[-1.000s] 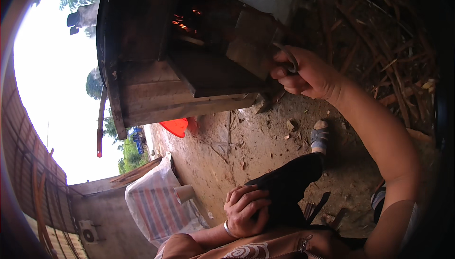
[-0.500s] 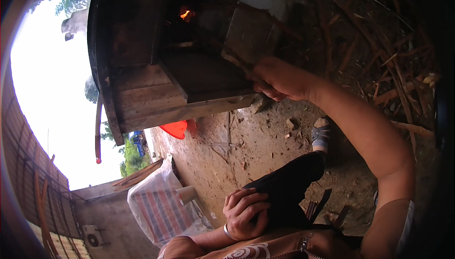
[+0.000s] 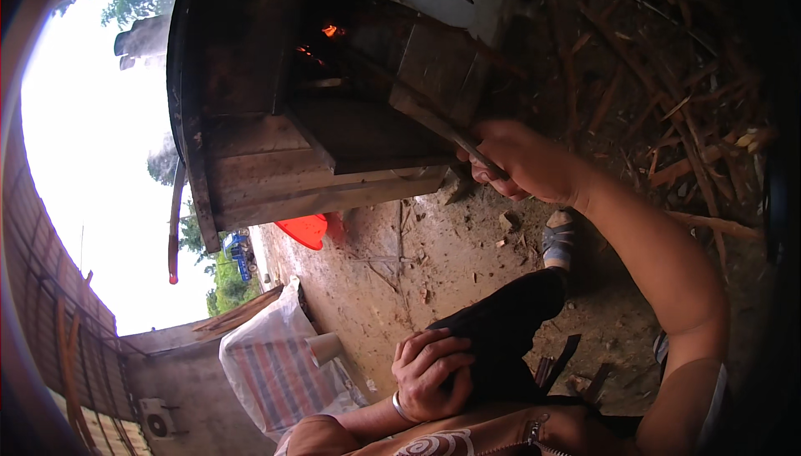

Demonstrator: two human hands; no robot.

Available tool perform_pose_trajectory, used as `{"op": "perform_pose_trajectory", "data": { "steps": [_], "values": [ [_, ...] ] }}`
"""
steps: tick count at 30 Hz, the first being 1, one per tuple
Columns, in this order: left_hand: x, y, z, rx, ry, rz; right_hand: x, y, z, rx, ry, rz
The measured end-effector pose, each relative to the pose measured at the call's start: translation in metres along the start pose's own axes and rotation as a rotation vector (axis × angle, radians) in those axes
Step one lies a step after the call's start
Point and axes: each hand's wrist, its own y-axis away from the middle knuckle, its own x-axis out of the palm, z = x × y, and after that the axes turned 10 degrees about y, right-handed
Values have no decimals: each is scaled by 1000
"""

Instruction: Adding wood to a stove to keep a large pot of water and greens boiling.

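Note:
A wood-burning stove [image 3: 250,164] with an open firebox stands ahead of me, and embers [image 3: 330,31] glow inside its dark mouth. My right hand [image 3: 521,160] is closed round one end of a long thin stick [image 3: 442,125], whose other part runs back toward the firebox. The stick's far end is lost in the dark. My left hand [image 3: 432,372], with a silver bracelet on the wrist, rests over my bent knee in dark trousers, holding nothing, its fingers curved and slightly apart.
Firewood branches [image 3: 692,122] lie heaped at the right. On the dirt floor sit a red plastic basin [image 3: 304,231] and small stones [image 3: 507,221]. A striped bag-like bundle under clear plastic [image 3: 279,372] stands at the lower left. Smoke drifts beyond the stove.
My right hand has moved slightly right and down, drawing the stick back, and more of the stick now shows. More embers are visible. My left hand stays on the knee.

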Motion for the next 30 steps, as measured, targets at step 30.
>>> {"op": "perform_pose_trajectory", "data": {
  "steps": [30],
  "values": [
    [-2,3,1,-29,-68,19,-14,-36,15,-92,-24,31]
  ]
}}
